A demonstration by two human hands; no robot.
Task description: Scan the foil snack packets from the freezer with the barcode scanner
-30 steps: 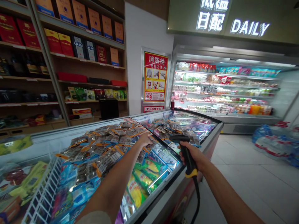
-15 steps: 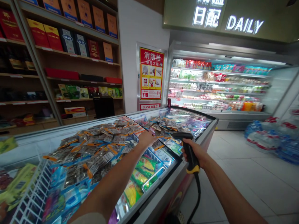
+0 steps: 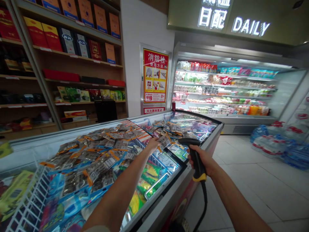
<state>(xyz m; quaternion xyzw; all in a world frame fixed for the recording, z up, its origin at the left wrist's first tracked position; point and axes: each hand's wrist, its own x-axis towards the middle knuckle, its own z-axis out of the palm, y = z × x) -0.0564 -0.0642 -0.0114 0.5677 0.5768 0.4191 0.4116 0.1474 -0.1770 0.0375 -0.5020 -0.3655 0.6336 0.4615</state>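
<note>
My right hand (image 3: pixel 204 159) is wrapped round the grip of a black and yellow barcode scanner (image 3: pixel 198 161), whose head points left over the freezer edge; its cable hangs down. My left hand (image 3: pixel 152 145) reaches out over the chest freezer, fingers closed on the near end of a small snack packet (image 3: pixel 164 141) with a clear, greyish front and orange trim. The fingertips are partly hidden behind the hand. Around it lie many similar packets (image 3: pixel 103 145), heaped on the freezer's glass and baskets. Green and yellow bags (image 3: pixel 149 174) lie lower, below my left forearm.
The chest freezer (image 3: pixel 166 193) has a grey rim and a dark-framed glass lid (image 3: pixel 177 158). A white wire basket (image 3: pixel 31 196) is at left. Shelves of boxed goods (image 3: pixel 70 42) stand behind, a lit chiller (image 3: pixel 224 87) at the back right, and bottled water packs (image 3: pixel 277 141) on the floor.
My left hand has closed on a packet, which now shows tilted up at its fingers. The scanner in my right hand has hardly moved. The view has shifted slightly.
</note>
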